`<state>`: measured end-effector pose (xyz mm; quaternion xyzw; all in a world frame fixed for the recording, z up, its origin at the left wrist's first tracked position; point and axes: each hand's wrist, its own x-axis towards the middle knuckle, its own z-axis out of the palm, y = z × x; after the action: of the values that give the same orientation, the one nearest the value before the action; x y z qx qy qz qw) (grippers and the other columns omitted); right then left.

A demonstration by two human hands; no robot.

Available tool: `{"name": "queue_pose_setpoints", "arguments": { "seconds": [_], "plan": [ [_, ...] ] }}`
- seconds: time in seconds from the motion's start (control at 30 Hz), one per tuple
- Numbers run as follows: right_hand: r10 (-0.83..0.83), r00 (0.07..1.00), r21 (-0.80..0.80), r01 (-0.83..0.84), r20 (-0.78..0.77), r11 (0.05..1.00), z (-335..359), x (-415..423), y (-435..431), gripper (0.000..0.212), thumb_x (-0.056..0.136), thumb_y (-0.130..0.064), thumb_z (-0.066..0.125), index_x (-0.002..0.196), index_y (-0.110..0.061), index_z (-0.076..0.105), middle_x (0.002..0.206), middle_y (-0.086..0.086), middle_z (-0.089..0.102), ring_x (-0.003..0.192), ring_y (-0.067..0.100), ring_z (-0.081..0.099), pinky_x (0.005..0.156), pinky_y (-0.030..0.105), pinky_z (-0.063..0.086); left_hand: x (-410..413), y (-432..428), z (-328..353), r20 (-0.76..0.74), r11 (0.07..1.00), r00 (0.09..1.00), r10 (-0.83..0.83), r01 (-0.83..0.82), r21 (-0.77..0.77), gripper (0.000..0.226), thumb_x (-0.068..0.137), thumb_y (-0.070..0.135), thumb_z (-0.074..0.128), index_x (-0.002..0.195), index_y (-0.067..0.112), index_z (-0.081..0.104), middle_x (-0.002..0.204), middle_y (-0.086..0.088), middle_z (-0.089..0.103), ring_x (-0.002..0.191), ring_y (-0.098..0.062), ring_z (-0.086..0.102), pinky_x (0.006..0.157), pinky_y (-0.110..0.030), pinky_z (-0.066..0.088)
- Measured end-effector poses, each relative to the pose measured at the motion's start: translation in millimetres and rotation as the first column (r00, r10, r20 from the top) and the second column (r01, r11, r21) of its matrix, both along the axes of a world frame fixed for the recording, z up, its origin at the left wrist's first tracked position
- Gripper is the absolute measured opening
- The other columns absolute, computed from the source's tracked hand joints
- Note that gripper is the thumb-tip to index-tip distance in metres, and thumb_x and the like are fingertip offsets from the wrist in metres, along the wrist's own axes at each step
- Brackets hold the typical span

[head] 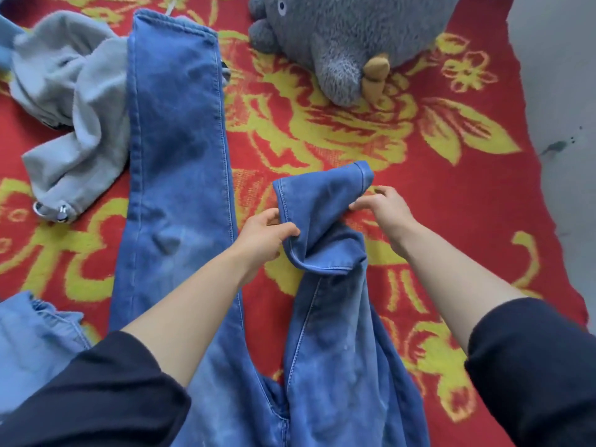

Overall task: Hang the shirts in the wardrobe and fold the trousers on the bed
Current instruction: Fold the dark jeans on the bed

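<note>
left hand [267, 235]: pinching jeans [177, 124] hem
right hand [385, 206]: pinching other corner
tip: pull taut — smooth bunching behind grip

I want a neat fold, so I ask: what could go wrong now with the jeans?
1. The left hand and right hand pinch the bunched leg, its end doubled over; laid so, it may crease.
2. The flat leg touches the grey garment, which may get dragged along.
</note>
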<state>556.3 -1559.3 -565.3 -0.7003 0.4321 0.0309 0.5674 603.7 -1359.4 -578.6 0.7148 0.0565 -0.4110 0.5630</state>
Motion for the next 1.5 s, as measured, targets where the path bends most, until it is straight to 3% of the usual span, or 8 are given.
{"name": "queue_pose_setpoints", "arguments": {
  "seconds": [0.2, 0.4, 0.6, 0.87, 1.03, 1.17, 1.33, 1.5],
  "plan": [
    [0.043, 0.978, 0.243, -0.092, 0.202, 0.966, 25.0, 36.9, 0.0, 0.008, 0.077, -0.01, 0.066, 0.084, -0.013, 0.064, 0.08, 0.007, 0.061, 0.07, 0.02, 0.058, 0.06, 0.028, 0.047, 26.0, -8.4, 19.9, 0.172, 0.991, 0.983, 0.059, -0.037, -0.126, 0.031, 0.077, -0.013, 0.047, 0.088, 0.01, 0.064, 0.084, -0.01, 0.06, 0.082, -0.021, 0.054, 0.079, -0.039, 0.045],
    [0.1, 0.864, -0.07, -0.075, 0.493, 0.995, 98.8, 92.5, -24.9, 0.018, 0.071, -0.003, 0.069, 0.089, -0.003, 0.072, 0.084, 0.007, 0.072, 0.074, 0.015, 0.067, 0.066, 0.027, 0.055, 101.2, -34.0, 76.3, 0.388, 0.953, 0.887, 0.252, -0.156, -0.261, 0.039, 0.086, -0.012, 0.047, 0.108, 0.013, 0.065, 0.104, -0.006, 0.068, 0.095, -0.016, 0.062, 0.094, -0.036, 0.05],
    [0.117, 0.993, -0.53, -0.117, -0.033, 0.84, 75.6, 104.5, -60.2, 0.046, 0.084, -0.021, 0.056, 0.129, -0.014, 0.054, 0.128, 0.01, 0.059, 0.122, 0.03, 0.051, 0.101, 0.039, 0.043, 108.3, -39.2, 59.6, 0.488, 0.985, 0.873, 0.0, -0.084, 0.151, 0.077, 0.094, 0.046, 0.052, 0.154, 0.028, 0.006, 0.156, 0.002, 0.027, 0.141, -0.014, 0.03, 0.115, -0.029, 0.025],
    [0.18, 0.91, -0.322, -0.309, -0.373, 0.895, -51.3, -78.6, -13.6, 0.034, 0.087, -0.028, 0.062, 0.111, -0.004, 0.058, 0.117, 0.017, 0.059, 0.104, 0.031, 0.056, 0.087, 0.037, 0.045, -53.7, 8.5, -47.5, 0.056, 0.929, 0.989, -0.137, 0.109, 0.353, 0.013, 0.093, 0.021, 0.054, 0.097, 0.011, 0.061, 0.096, -0.019, 0.068, 0.083, -0.025, 0.061, 0.085, -0.04, 0.05],
    [0.282, 0.892, -0.166, -0.357, -0.353, 0.919, -67.4, -150.3, 18.5, 0.021, 0.086, -0.032, 0.063, 0.083, -0.011, 0.061, 0.082, 0.001, 0.06, 0.074, 0.02, 0.056, 0.057, 0.03, 0.036, -106.6, 2.0, -47.8, 0.185, 0.872, 0.928, -0.324, 0.217, 0.439, 0.02, 0.087, 0.032, 0.061, 0.086, 0.013, 0.057, 0.091, -0.005, 0.067, 0.091, -0.028, 0.061, 0.067, -0.032, 0.038],
    [0.104, 0.958, -0.352, -0.197, -0.268, 0.915, -62.4, -167.7, 14.8, 0.022, 0.094, -0.024, 0.057, 0.081, -0.007, 0.061, 0.077, 0.003, 0.059, 0.08, 0.022, 0.056, 0.063, 0.031, 0.031, -118.1, 24.8, -37.7, 0.388, 0.889, 0.918, -0.082, -0.108, 0.445, 0.034, 0.092, 0.029, 0.059, 0.063, 0.012, 0.051, 0.061, -0.013, 0.052, 0.069, -0.028, 0.051, 0.061, -0.036, 0.029],
    [0.213, 0.926, -0.1, -0.255, -0.312, 0.962, -57.9, -207.8, 31.2, 0.037, 0.094, -0.036, 0.058, 0.078, -0.003, 0.06, 0.07, 0.005, 0.056, 0.063, 0.014, 0.047, 0.054, 0.026, 0.034, -158.3, 66.2, -30.5, 0.337, 0.88, 0.941, 0.009, -0.168, 0.444, 0.042, 0.095, 0.021, 0.053, 0.136, 0.014, 0.045, 0.117, -0.008, 0.056, 0.114, -0.029, 0.049, 0.099, -0.032, 0.035],
    [0.194, 0.943, 0.182, -0.148, -0.27, 0.972, -50.4, -288.4, 47.0, 0.022, 0.087, -0.032, 0.069, 0.088, -0.011, 0.072, 0.086, 0.001, 0.073, 0.071, 0.008, 0.066, 0.063, 0.021, 0.05, -266.3, 76.5, -17.4, 0.599, 0.825, 0.709, -0.373, -0.041, 0.563, 0.039, 0.081, 0.01, 0.066, 0.119, 0.012, 0.056, 0.116, -0.008, 0.048, 0.103, -0.03, 0.046, 0.088, -0.043, 0.04]
  ]
}}
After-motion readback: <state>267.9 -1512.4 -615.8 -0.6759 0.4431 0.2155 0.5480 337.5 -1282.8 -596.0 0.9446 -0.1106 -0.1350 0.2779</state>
